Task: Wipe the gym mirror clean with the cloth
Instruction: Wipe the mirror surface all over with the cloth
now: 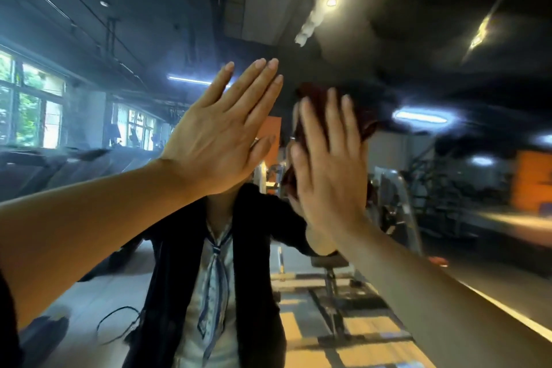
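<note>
The gym mirror [433, 48] fills almost the whole view and reflects the room and a person in a dark jacket. My left hand [221, 131] lies flat against the glass with straight fingers, up at head height. My right hand [328, 164] presses a dark red cloth [366, 119] onto the mirror with straight fingers, just right of the left hand. Most of the cloth is hidden under the palm; its edges show above and to the right of the fingers.
The reflection shows windows [30, 104] at the left, a weight bench [331, 272] and exercise machines [400, 203] behind the person, an orange wall panel [531, 179] at the right, and ceiling lights [331, 2].
</note>
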